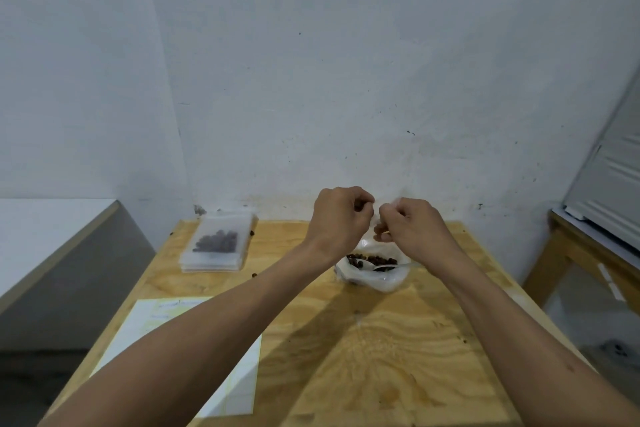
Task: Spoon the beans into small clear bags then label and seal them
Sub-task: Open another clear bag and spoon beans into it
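Both hands are raised over the far side of the wooden table (381, 340). My left hand (341, 215) and my right hand (412, 224) pinch the top of a small clear bag (376, 215) between them; the bag is mostly hidden by the fingers. Below them sits an open plastic bag of dark beans (372, 269) with a spoon (384, 266) lying in it. At the far left of the table a stack of clear bags (216, 244) lies flat, the top one holding beans. A white label sheet (235, 374) lies at the near left, partly under my left forearm.
A few loose beans (254, 275) lie on the table near the stack. The wall stands right behind the table. A grey surface (52, 246) is to the left and a wooden-framed table (581, 253) to the right.
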A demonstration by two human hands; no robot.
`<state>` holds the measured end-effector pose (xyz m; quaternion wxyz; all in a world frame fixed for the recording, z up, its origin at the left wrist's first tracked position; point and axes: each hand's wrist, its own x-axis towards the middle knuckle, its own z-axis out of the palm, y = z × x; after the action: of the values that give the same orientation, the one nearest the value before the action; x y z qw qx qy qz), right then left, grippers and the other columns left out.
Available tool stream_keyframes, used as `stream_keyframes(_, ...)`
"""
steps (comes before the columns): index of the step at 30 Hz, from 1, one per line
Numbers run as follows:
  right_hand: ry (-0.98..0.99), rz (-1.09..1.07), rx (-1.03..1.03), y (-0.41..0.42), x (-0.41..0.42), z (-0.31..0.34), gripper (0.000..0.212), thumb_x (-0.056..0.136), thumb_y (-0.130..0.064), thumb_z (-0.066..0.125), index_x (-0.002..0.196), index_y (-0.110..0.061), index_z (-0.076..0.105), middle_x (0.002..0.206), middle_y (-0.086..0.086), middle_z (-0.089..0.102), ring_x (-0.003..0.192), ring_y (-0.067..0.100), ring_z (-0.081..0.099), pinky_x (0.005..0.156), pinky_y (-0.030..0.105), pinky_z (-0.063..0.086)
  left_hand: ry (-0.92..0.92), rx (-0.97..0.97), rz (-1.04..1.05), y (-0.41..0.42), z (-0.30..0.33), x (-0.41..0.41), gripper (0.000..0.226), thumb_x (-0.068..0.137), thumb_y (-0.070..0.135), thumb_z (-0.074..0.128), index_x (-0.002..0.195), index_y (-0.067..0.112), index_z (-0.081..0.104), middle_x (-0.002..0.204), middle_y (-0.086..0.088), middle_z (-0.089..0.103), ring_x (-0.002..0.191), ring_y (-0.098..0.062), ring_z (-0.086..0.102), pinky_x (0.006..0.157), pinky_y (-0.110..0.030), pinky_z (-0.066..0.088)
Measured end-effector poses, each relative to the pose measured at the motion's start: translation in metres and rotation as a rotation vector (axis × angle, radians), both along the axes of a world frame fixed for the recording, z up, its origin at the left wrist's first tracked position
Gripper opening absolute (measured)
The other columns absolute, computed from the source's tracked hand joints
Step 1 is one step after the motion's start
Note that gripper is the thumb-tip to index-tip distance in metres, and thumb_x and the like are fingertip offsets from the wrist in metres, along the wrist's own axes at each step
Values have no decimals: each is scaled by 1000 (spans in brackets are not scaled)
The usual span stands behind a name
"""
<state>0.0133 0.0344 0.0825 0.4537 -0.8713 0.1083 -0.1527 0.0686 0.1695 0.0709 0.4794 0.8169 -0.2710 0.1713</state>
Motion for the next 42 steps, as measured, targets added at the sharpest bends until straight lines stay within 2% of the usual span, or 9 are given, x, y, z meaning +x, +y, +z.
stream_keyframes(7, -22, -68, 122, -2, -5, 0, 35, 94, -22, 53, 67, 0, 59, 75, 7, 78, 67, 15, 77, 82, 41, 59, -15, -74, 22, 6, 13, 7, 16, 91, 4, 63, 93, 3, 79, 73, -7, 76, 67, -19, 73, 73, -37, 60)
stream_keyframes(11, -61, -125, 289, -10, -4, 5, 26, 91, -24, 62, 92, 1, 69, 76, 8, 78, 67, 20, 78, 80, 42, 64, -187, -38, -99, 7, 7, -5, 14, 92, 5, 68, 100, 2, 80, 80, -5, 78, 72, -15, 74, 73, -33, 60)
stream_keyframes(16, -76, -31, 245, -17, -2, -3, 17, 97, -10, 62, 84, -7, 74, 76, 10, 77, 72, 27, 77, 78, 44, 64, -139, 37, -263, 11, 13, -6, 20, 91, 14, 75, 109, 7, 79, 102, -3, 78, 91, -8, 71, 83, -23, 56)
stream_keyframes(19, -70, 36, 235, -21, -3, -2, 16, 95, -1, 62, 86, -2, 75, 83, 17, 77, 80, 35, 75, 80, 48, 63, -115, 381, -360, 15, 14, 2, 93, 77, 49, 85, 154, 19, 43, 159, 0, 39, 145, -9, 34, 117, -24, 28)
stream_keyframes(22, -34, 123, 178, -23, -6, -1, 22, 93, 3, 60, 78, -4, 75, 76, 14, 73, 74, 28, 70, 79, 50, 60, -227, 722, -343, 16, 11, 12, 138, 65, 65, 85, 163, 15, 2, 170, -2, 4, 155, -12, -1, 124, -33, -6)
stream_keyframes(26, 56, 114, 208, -25, -10, -3, 30, 94, 8, 59, 74, -8, 74, 76, 9, 74, 68, 21, 73, 69, 39, 64, -293, 617, -308, 15, 1, 22, 107, 66, 52, 91, 150, 8, 40, 131, -5, 50, 122, -20, 40, 119, -34, 19)
stream_keyframes(29, 56, 1, 175, -26, -10, -10, 8, 91, -4, 71, 85, -8, 73, 80, 8, 75, 62, 18, 75, 65, 33, 63, -311, 618, -247, 15, -3, 23, 91, 67, 50, 89, 139, 10, 50, 116, -1, 51, 107, -20, 45, 97, -25, 32)
stream_keyframes(32, -73, -115, 47, -29, -12, -12, 21, 79, -24, 87, 91, -15, 71, 80, -1, 74, 65, 16, 73, 62, 23, 56, -354, 659, -164, 16, -6, 25, 90, 68, 54, 86, 138, 10, 52, 116, -3, 52, 109, -23, 47, 98, -25, 29)
stream_keyframes(42, 107, 245, 304, -42, 0, -18, 9, 82, -4, 80, 83, 4, 78, 85, 13, 76, 82, 27, 72, 83, 39, 57, -379, 568, -152, 7, -22, 16, 96, 59, 64, 88, 131, 9, 56, 110, -4, 54, 100, -23, 48, 95, -31, 36)
